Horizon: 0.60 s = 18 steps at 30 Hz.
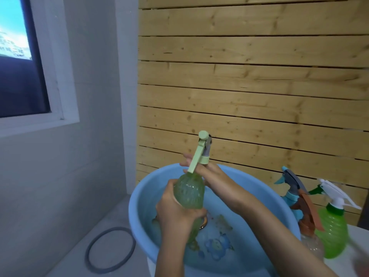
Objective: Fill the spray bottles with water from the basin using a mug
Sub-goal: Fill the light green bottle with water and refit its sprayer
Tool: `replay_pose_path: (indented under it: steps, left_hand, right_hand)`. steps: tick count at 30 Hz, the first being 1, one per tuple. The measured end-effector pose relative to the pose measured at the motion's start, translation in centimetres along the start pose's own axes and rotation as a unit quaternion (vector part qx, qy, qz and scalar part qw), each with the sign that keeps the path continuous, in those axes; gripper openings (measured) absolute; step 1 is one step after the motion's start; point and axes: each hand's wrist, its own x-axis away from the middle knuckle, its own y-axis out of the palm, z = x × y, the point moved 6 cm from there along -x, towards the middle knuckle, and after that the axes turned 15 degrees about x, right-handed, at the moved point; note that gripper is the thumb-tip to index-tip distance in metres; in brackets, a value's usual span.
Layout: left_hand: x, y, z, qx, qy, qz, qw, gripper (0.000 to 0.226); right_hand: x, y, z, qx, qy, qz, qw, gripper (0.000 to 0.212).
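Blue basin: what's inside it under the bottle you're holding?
Inside the blue basin: water, a cartoon print on the bottom, and a metallic rim, possibly the mug, mostly hidden behind the left hand and pale green bottle.

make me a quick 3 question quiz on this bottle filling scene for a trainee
1. True or false: both hands are on the pale green spray bottle, which is held above the blue basin.
2. Which hand is at the neck, just under the sprayer head?
A. left hand
B. right hand
C. neither
3. Fill in: the bright green bottle standing to the right of the basin has a ____ sprayer top.

Key
1. True: the left hand wraps the body and the right hand is at the neck.
2. B
3. white
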Motion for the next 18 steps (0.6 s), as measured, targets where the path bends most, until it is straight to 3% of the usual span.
replay_pose_path:
  steps: [3,6,8,18]
  left_hand:
    - [0.0,-0.1,0.0,0.002,0.004,0.001,1.000,0.063]
    - [-0.1,-0.2,0.0,0.008,0.004,0.011,1.000,0.065]
    - [-0.1,-0.2,-0.1,0.009,0.003,0.017,1.000,0.063]
    - [-0.2,-0.2,-0.5,-0.005,-0.004,0.017,1.000,0.061]
  right_hand:
    - [-0.1,0.4,0.0,0.030,0.004,-0.036,0.999,0.034]
    - [-0.7,-0.4,0.4,0.001,0.001,0.021,1.000,0.075]
    - [-0.6,-1.3,0.4,-0.032,-0.021,0.041,0.998,0.086]
    - [-0.6,-1.2,0.8,-0.224,-0.080,-0.045,0.970,0.070]
